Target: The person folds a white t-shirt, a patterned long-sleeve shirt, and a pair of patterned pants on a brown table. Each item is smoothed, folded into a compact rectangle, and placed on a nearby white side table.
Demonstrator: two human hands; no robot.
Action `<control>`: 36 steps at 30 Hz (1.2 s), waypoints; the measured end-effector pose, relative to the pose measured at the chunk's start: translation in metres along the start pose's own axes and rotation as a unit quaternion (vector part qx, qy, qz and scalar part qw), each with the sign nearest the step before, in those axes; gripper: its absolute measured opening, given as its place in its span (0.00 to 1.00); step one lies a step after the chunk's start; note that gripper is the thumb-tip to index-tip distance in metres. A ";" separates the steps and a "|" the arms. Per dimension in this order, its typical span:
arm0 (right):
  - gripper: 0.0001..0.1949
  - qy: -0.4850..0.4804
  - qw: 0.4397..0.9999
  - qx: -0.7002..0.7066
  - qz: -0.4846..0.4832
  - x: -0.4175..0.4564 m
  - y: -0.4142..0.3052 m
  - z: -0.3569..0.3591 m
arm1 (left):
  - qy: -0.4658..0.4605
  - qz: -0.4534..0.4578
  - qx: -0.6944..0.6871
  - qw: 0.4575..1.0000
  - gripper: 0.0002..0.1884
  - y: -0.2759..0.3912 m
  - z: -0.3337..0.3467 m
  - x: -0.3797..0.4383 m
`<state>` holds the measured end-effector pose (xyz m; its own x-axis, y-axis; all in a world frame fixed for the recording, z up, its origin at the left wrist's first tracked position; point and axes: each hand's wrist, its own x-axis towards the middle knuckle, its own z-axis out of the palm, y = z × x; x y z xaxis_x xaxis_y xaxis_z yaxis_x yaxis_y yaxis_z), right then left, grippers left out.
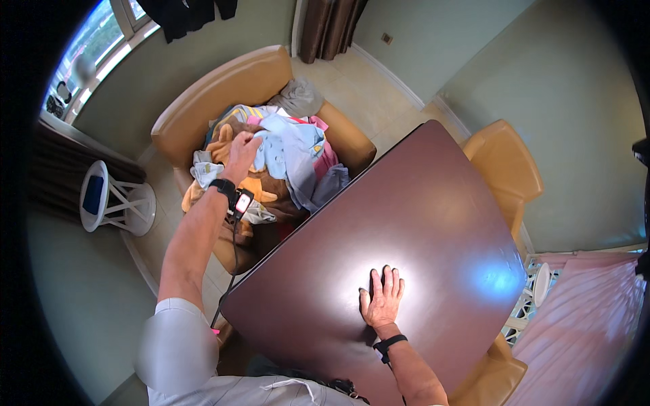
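My left hand (244, 150) reaches over a heap of clothes piled on a tan leather armchair (223, 83). Its fingers are bent and closed on the edge of a light-blue garment (274, 155) with small printed figures; the fingertips are partly hidden. Beneath that hand lies a brown and orange plush cloth (221, 147). Pink cloth (327, 160) and a pale grey-blue garment (300, 177) lie on the right of the heap. My right hand (383, 302) rests palm down, fingers spread, on a dark reddish-brown table (431, 203), holding nothing.
The table's long edge borders the armchair. Grey cloth (298, 96) lies at the chair's back corner. A white side table (101, 198) bearing a dark blue item stands left. Tan chairs (508, 162) flank the table's right side. A cable (231, 274) hangs from my left wrist device.
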<state>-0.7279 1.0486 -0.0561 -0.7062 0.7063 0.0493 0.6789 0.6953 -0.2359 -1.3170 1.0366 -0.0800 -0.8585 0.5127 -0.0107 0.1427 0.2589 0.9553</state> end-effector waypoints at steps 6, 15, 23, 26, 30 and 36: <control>0.35 0.001 1.000 0.006 0.006 -0.002 -0.001 -0.005 | -0.082 -0.006 -0.276 0.957 0.09 0.169 0.003 0.002; 0.34 0.030 0.999 0.022 -0.004 -0.013 0.004 -0.001 | -0.268 0.224 -0.400 0.847 0.08 0.390 0.004 -0.127; 0.36 0.023 0.996 0.092 0.004 -0.042 0.018 -0.009 | -0.407 0.374 -0.307 0.775 0.07 0.535 -0.005 -0.346; 0.34 0.042 0.992 0.120 0.011 -0.100 0.045 -0.018 | -0.529 0.348 -0.219 0.742 0.10 0.501 0.017 -0.423; 0.31 0.074 0.990 0.114 0.025 -0.213 0.089 -0.024 | -0.628 0.315 -0.004 0.711 0.08 0.394 0.050 -0.535; 0.31 0.143 0.975 0.088 0.144 -0.345 0.158 -0.057 | -0.698 0.145 0.234 0.661 0.14 0.186 0.074 -0.635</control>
<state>-0.3654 0.9219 -0.0550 -0.3887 0.8948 0.2196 0.7787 0.4464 -0.4409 -0.7090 0.8194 0.0824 0.4839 0.7668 -0.4218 0.6185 0.0414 0.7847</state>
